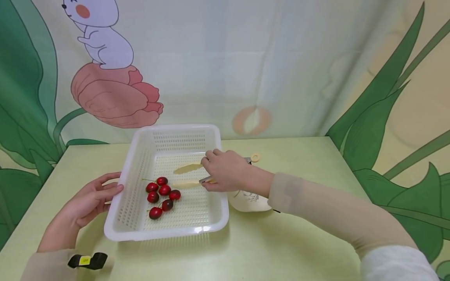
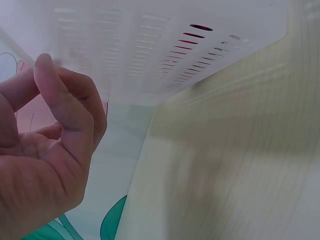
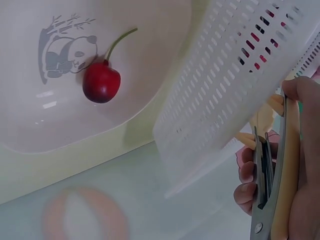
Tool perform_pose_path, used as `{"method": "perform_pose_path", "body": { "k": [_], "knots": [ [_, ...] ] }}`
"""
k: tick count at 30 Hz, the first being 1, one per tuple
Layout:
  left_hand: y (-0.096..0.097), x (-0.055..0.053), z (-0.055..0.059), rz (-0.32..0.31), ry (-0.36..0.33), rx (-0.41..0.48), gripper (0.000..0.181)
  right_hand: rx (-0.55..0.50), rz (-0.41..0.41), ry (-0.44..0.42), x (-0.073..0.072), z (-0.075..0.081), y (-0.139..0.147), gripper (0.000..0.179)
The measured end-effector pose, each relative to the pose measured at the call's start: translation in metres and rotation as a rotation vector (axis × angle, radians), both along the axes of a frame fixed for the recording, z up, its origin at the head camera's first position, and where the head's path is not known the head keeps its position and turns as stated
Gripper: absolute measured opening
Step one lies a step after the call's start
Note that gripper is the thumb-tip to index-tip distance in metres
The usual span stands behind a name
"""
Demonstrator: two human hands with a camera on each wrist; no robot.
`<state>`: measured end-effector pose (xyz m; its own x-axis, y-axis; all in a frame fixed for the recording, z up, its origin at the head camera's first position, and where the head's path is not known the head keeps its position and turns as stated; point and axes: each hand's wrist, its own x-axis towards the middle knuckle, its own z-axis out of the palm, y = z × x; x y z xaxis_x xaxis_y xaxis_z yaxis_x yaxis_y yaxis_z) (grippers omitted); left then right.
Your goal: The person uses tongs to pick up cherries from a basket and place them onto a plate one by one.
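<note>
My right hand point(image 1: 226, 171) grips a pair of tongs point(image 3: 279, 175) with metal arms and yellow tips. It is over the right side of a white plastic basket point(image 1: 165, 235), the spread tips point(image 1: 188, 168) pointing left inside it. Nothing is between the tips. Several dark red cherries point(image 1: 165, 190), some with stems, lie at the left of the basket floor. Thumb and fingers of my left hand point(image 1: 93, 199) hold the basket's left rim. Right of the basket, partly hidden under my right forearm, stands a white bowl point(image 1: 246, 205) with one stemmed cherry point(image 3: 101, 82) inside.
The basket and bowl stand close together on a pale yellow-green table point(image 1: 288, 242). A printed curtain point(image 1: 288, 78) hangs right behind the table's back edge. The tongs' yellow end ring point(image 1: 255, 157) sticks out beyond my right wrist, above the bowl's far side.
</note>
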<state>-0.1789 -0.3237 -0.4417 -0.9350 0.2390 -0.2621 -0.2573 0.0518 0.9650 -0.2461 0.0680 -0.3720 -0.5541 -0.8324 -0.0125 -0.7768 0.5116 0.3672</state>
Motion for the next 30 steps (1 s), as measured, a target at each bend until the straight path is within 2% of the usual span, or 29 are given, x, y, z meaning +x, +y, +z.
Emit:
{"method": "perform_pose_path", "body": {
  "k": [19, 30],
  "knots": [
    [0.0, 0.0, -0.001, -0.009, 0.005, 0.035, 0.039, 0.163, 0.015, -0.062, -0.007, -0.009, -0.024, 0.058],
    [0.0, 0.0, -0.001, -0.007, 0.004, 0.039, 0.04, 0.151, 0.019, -0.111, -0.006, -0.014, -0.032, 0.052]
  ]
}}
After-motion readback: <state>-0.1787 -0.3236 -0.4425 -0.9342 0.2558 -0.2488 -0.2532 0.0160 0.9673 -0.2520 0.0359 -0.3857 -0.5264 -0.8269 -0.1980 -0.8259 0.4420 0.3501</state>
